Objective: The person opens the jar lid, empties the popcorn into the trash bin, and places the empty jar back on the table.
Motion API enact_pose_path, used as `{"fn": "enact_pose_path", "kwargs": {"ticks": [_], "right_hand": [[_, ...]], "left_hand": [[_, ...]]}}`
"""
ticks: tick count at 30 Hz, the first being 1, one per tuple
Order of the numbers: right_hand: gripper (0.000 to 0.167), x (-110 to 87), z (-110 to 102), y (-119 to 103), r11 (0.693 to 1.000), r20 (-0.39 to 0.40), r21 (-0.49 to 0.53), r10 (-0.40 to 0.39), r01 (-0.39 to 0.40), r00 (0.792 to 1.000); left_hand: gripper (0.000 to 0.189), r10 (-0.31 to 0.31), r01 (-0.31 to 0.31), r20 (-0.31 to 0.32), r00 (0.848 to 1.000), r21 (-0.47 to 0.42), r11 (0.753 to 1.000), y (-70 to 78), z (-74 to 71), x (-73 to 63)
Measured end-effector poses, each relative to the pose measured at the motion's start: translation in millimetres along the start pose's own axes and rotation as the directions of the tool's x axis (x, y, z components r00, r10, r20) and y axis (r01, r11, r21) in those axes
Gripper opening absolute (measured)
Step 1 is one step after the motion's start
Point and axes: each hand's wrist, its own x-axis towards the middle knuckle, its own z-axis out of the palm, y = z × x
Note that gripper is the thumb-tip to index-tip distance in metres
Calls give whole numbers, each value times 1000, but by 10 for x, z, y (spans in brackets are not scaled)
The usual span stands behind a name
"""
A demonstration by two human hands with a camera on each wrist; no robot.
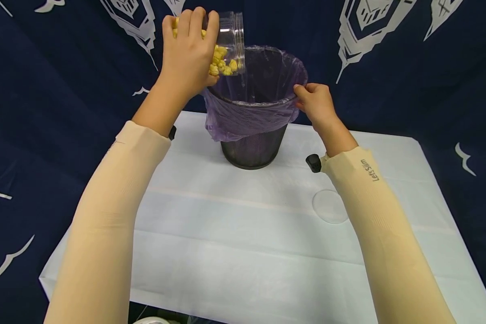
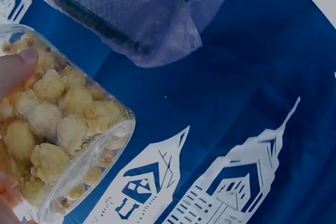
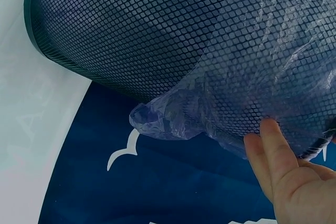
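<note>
High over the left side of the bin, my left hand (image 1: 188,54) grips a clear plastic jar (image 1: 231,33) of yellow popcorn (image 1: 222,63). The jar lies tipped on its side, its mouth facing right over the bin's rim. Popcorn fills much of it in the left wrist view, where a thumb presses the wall of the jar (image 2: 68,103). A black mesh bin (image 1: 251,150) stands upright on the table, lined with a purple plastic bag (image 1: 247,119) folded over its rim. My right hand (image 1: 317,103) pinches the bin's rim and bag at the right side.
A clear round lid (image 1: 330,207) lies flat on the white-covered table (image 1: 227,243), near the right forearm. Behind the table hangs a dark blue cloth (image 1: 409,81) with white printed shapes. The bin stands near the table's far edge.
</note>
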Motion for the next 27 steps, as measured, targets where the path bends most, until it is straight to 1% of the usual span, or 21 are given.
{"fn": "enact_pose_path", "kwargs": {"ticks": [4,8,14,16,18,21,24,27], "right_hand": [[43,4,12,0,1000,1,-15,5,-5,1000],[43,1,12,-6,1000,-3,-30,6,-6,1000],[44,-4,10,-15,999,-3,-27,18,-18,1000],[44,-4,11,-16,999,1,-28,20,-20,1000],[43,-4,12,-16,999,3,-31,20,-20,1000],[43,-2,13,-16,999,4,-30,18,-18,1000],[43,-4,8,-15,1000,4,-25,15,-15,1000],[44,-6,2,-14,1000,5,-26,13,-13,1000]], "left_hand": [[85,51,-54,55,997,62,997,-9,5,75],[82,98,-105,74,992,110,988,-27,18,117],[85,153,-176,128,980,190,966,-32,41,142],[83,176,-200,130,976,208,957,-37,53,145],[79,206,-227,115,972,221,948,-44,63,150],[67,268,-274,57,962,260,926,-53,83,155],[56,346,-323,-12,938,328,888,-51,106,162],[52,411,-363,-41,911,396,844,-42,124,171]]}}
